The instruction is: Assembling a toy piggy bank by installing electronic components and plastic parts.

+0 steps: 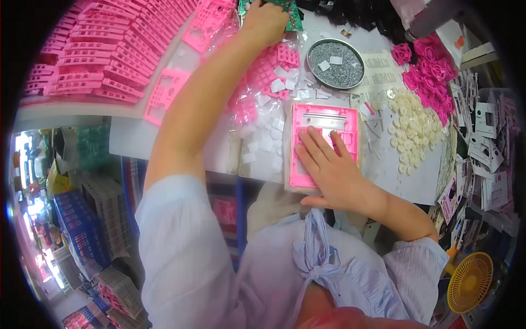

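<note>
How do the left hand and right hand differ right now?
1. The left hand is stretched far across the table to a green circuit board; the right hand stays close to the body.
2. The right hand lies flat, fingers spread, on a pink plastic frame; the left hand is curled, knuckles up.
3. The left forearm is bare; the right shows a pale blue cuff.
Both are bare.

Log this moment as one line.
left hand: on green circuit board | right hand: flat on pink casing | table
</note>
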Demonstrator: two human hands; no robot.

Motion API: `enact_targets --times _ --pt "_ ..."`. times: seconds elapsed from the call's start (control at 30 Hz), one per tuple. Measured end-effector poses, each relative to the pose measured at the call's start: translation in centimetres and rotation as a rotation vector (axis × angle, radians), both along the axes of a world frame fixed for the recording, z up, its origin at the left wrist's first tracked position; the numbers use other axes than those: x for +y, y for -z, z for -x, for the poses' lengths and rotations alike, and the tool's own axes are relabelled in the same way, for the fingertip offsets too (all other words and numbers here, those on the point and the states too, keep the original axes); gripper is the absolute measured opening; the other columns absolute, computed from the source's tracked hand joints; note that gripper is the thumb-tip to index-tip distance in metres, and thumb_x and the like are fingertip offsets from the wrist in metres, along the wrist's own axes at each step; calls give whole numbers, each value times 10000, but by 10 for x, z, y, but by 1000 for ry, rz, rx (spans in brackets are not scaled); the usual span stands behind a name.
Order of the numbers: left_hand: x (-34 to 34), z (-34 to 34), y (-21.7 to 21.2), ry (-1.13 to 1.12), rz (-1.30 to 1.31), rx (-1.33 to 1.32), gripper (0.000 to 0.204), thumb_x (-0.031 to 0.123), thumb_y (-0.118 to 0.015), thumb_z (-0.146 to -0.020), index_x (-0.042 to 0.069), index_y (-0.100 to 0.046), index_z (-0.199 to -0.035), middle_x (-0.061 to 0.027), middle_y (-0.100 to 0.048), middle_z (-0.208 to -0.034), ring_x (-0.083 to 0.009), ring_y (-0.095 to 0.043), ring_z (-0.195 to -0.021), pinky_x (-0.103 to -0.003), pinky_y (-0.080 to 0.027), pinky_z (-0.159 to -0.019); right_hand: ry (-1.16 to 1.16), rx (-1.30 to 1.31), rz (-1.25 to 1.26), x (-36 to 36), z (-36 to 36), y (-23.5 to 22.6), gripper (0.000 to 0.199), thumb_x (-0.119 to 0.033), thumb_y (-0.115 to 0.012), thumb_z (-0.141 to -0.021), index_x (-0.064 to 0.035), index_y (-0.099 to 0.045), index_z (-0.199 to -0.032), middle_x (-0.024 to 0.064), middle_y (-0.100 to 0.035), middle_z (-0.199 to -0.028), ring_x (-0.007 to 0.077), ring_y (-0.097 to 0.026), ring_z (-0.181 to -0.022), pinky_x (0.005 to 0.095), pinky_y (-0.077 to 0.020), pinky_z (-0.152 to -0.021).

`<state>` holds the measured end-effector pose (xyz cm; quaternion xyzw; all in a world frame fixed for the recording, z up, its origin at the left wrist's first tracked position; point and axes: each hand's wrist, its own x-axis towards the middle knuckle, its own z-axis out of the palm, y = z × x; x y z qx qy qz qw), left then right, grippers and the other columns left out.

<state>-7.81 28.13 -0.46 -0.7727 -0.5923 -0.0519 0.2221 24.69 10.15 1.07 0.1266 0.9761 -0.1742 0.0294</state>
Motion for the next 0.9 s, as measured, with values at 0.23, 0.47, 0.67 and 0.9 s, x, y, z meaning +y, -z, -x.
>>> enact_targets --times 0.23,0.47,0.67,0.9 --pt "55 37 -18 -141 482 -306 259 250 -589 -949 53 -724 -1050 -144 -740 -917 -256 -719 -844 -394 -546 -734 -6 64 10 0 -2 3 1016 -534 -768 -782 57 -360 -1501 248 -262 -1618 389 -220 -1525 612 -230 -1187" --pt "34 57 -40 90 205 -1665 212 175 -632 -870 12 -724 -971 -188 -705 -939 -347 -684 -866 -438 -539 -767 12 299 94 16 -11 -3 783 -392 -789 -806 -24 -487 -1428 229 -420 -1500 392 -355 -1430 571 -332 -1132" --pt "-108 38 -84 704 304 -2611 287 259 -511 -1050 68 -666 -1198 -83 -716 -1116 -229 -652 -1034 -453 -470 -1000 191 708 471 50 -17 -18 320 -192 -779 -824 -13 -710 -1079 133 -692 -1048 245 -616 -1063 388 -468 -904" --pt "-224 -98 -49 452 150 -2627 393 308 -510 -1060 64 -536 -1366 -101 -626 -1260 -240 -590 -1170 -493 -427 -1091 321 1021 670 54 54 -49 192 -154 -769 -844 -20 -708 -967 55 -608 -834 162 -553 -865 307 -433 -773"
